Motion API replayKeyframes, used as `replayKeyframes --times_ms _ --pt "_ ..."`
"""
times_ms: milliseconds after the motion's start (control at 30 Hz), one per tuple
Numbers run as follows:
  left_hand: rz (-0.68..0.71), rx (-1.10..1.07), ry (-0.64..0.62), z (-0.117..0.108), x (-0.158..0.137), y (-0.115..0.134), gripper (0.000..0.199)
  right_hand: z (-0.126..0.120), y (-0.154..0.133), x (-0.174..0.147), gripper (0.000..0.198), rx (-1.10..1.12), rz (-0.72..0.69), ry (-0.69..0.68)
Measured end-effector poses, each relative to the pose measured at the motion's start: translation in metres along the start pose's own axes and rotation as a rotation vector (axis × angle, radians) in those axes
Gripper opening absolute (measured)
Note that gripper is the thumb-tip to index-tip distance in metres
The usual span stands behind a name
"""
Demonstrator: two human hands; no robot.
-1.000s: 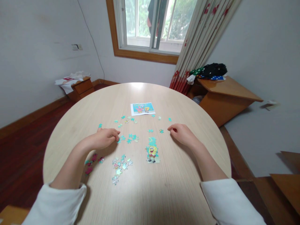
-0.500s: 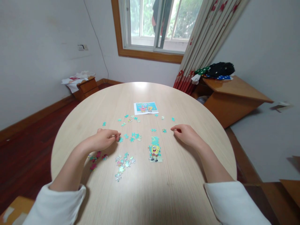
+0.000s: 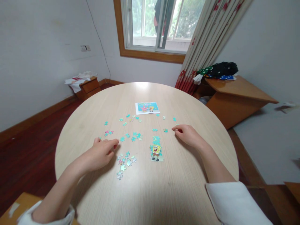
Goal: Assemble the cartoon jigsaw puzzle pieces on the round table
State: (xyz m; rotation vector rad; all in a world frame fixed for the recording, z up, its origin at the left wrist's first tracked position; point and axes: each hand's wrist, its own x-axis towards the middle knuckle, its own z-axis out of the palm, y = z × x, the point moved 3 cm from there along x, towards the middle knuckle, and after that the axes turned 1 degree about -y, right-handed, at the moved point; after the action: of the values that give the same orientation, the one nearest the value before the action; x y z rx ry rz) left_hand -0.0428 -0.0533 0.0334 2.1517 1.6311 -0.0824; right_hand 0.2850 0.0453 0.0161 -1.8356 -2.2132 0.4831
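My left hand hovers over the table's left part, its fingers stretched forward and loosely bent with no piece visible in them. Its fingertips are close to a turquoise jigsaw piece. My right hand rests on the right, fingers loosely curled, thumb and index slightly apart; nothing shows between them. Just left of its index lies a small jigsaw piece. Between the hands sits a joined puzzle section with a yellow cartoon figure. A loose pile of pale pieces lies nearer me. My left hand and forearm hide the tabletop below them.
A printed reference picture lies toward the far side of the round table. Several loose pieces are scattered before it. Pink and turquoise pieces lie beyond my left hand. A wooden cabinet bearing cloths stands at right.
My left hand has drawn back toward me, uncovering pink and turquoise pieces beyond it and covering the magenta pieces. My right hand stays in place. The view has shifted slightly.
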Motion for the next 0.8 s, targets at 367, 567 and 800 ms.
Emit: replayKeyframes --times_ms 367,567,800 --pt "0.086 -0.015 0.01 0.01 -0.015 0.02 0.018 0.002 0.002 0.001 0.033 0.016 -0.026 0.01" --pt "0.103 0.03 0.008 0.013 -0.006 0.033 0.016 0.002 0.0 0.0 0.034 0.018 -0.016 -0.004" --pt "0.137 0.073 -0.012 0.011 0.0 0.047 0.022 0.003 0.0 0.001 0.034 0.023 -0.02 -0.003"
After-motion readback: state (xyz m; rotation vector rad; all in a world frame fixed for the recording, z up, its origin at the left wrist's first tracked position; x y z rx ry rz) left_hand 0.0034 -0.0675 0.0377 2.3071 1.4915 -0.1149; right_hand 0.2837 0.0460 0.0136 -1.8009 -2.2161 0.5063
